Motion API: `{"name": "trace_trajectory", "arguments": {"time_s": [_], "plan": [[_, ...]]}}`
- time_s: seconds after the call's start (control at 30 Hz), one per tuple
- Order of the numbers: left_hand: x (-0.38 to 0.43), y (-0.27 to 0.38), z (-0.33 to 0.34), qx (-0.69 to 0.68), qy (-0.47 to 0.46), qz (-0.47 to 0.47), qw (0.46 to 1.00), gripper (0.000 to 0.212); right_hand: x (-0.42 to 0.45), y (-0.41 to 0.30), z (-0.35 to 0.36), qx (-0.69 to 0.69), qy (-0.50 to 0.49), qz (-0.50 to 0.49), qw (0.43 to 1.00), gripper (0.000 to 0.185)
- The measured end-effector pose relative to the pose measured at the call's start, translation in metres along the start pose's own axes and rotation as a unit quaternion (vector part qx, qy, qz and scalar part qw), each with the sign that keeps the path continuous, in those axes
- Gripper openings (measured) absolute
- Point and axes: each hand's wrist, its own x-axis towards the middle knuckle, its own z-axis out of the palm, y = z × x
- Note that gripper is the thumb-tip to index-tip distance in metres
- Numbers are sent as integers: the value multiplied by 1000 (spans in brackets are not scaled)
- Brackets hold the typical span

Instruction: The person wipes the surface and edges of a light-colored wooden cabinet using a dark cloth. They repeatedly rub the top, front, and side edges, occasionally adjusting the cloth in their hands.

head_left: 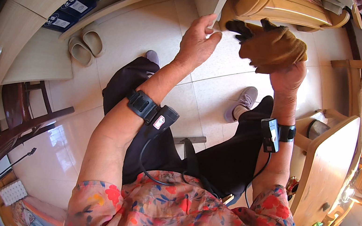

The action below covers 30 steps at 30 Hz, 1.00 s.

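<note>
My right hand grips a crumpled brown cloth from below. Dark, ragged-looking pieces stick out at the cloth's left end, and its folds hide my right fingertips. To the left, my left hand is raised with thumb and fingers apart, holding nothing. Its fingertips are at the pale edge of a cabinet door; whether they touch it I cannot tell. Each forearm wears a black strap with a small cabled device, the left device and the right device.
An open light-wood cabinet on the left holds dark blue boxes. Beige slippers lie on the tiled floor beside it. A wooden chest stands ahead. Wooden furniture is on the right, a dark wooden chair on the left.
</note>
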Motion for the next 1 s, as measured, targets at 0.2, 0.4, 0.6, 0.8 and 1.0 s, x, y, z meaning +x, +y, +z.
{"name": "trace_trajectory", "arguments": {"time_s": [0.2, 0.4, 0.6, 0.8, 1.0], "plan": [[-4, 15, -8, -23, -248, 35, 968, 55, 0, 11, -3, 129, -152, 48, 979, 40], [-13, 34, -9, -251, -305, -143, 908, 33, 3, 13, 5, -76, -22, 88, 993, 36], [-3, 32, -18, -436, -127, -250, 855, 28, -1, 9, 7, -557, 28, 48, 828, 39], [-4, 21, -9, -350, -82, -222, 906, 29, -6, 10, 14, -471, 60, -32, 880, 42], [-7, 20, -4, -254, -143, -200, 935, 34, -13, 36, 35, -515, -92, 33, 852, 61]]}}
